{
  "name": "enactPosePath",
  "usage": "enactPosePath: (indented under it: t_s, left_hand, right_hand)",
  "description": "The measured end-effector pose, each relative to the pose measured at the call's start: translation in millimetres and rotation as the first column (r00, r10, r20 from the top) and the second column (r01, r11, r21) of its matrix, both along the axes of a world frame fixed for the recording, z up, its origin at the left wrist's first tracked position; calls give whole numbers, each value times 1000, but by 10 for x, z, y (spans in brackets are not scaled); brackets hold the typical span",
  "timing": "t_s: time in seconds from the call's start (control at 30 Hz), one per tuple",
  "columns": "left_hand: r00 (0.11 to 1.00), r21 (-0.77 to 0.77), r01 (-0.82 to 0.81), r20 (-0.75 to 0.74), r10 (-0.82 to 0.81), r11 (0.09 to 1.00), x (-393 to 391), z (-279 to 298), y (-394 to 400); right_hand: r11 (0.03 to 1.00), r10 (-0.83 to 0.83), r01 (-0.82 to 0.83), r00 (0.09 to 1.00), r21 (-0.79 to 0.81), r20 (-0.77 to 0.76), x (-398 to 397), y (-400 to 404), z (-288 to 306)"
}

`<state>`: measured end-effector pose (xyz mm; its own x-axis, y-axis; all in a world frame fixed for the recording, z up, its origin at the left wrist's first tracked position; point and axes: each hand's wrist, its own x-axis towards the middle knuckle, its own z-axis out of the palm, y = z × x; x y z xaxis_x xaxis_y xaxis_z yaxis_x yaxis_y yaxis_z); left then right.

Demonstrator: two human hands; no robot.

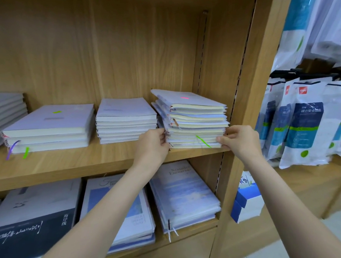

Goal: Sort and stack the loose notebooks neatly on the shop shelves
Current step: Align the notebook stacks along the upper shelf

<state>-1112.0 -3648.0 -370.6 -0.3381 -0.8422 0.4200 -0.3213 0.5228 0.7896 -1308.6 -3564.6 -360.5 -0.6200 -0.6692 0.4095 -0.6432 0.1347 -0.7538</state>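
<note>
An uneven stack of pale lilac notebooks stands at the right end of the wooden shelf, its upper books skewed and its page edges facing me. My left hand grips the stack's lower left corner. My right hand pinches the lower right corner, thumb on the front edge. A green ribbon hangs from the bottom books. To the left stand a tidy smaller stack and a stack of larger notebooks with purple and green ribbons.
The shelf's upright side panel stands close to the right of the held stack. A grey stack sits at the far left. Larger notebooks lie on the shelf below. Packaged goods hang at the right.
</note>
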Motion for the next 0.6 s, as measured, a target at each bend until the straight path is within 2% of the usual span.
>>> enactPosePath:
  t_s: [0.13, 0.27, 0.37, 0.47, 0.6]
  left_hand:
    - [1000, -1, -28, -7, 28, 1000, -16, -14, -10]
    - [991, 21, -70, 112, 68, 997, -47, 16, -47]
    - [976, -27, -112, 187, 115, 993, -98, 27, -17]
    - [963, -71, -127, 230, 140, 989, -101, 5, -11]
    - [954, -64, -130, 262, 143, 989, -93, 30, -35]
  right_hand:
    - [1000, 4, -4, 1000, 11, -4, 75, 60, -5]
    - [982, 188, -184, 974, -45, 130, 189, 120, -125]
    - [974, 217, -201, 962, -105, 168, 202, 88, -215]
    - [980, 167, -155, 981, -123, 96, 215, 49, -283]
    - [992, 85, -92, 993, -82, -84, 223, 51, -258]
